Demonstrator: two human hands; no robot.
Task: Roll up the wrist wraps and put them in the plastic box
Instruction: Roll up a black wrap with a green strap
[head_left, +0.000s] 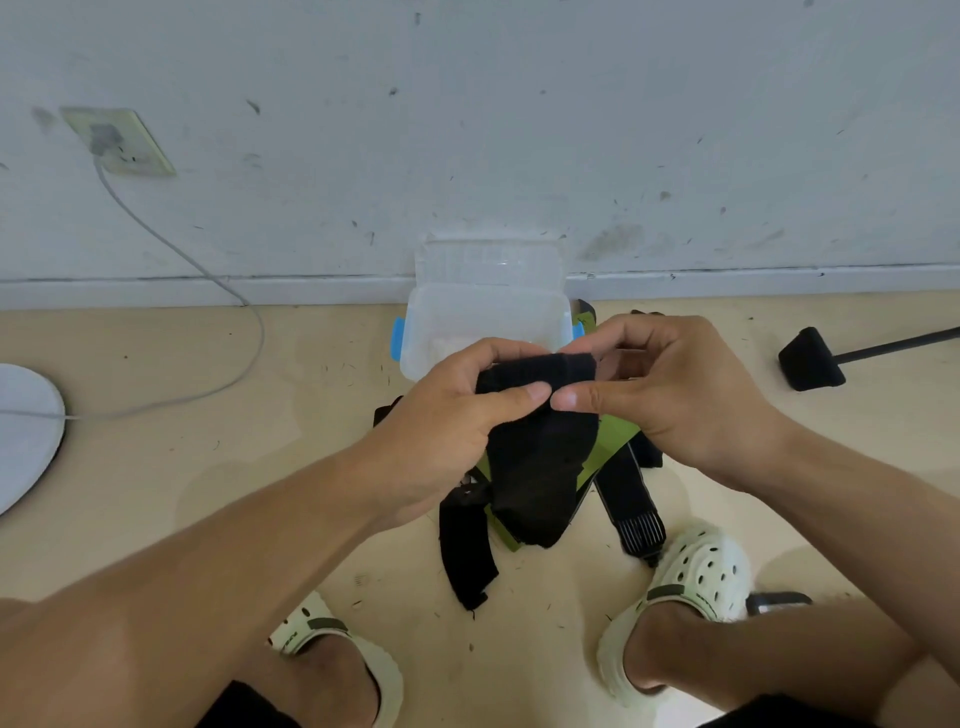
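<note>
Fingers (524, 392) of the left hand (441, 415) and right hand (675, 395) pinch the black wrist wrap's (540, 457) rolled top at frame centre; its tail hangs downward, the open plastic box (415, 322) just above.

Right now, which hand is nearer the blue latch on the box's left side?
Left. The left hand sits just right of the blue latch; the right hand is farther right, beyond it.

Wrist wraps (540, 457) — black, lime-green panels; behind them, plastic box (431, 317) — clear, blue clips; clogs (696, 577) pale cream.
</note>
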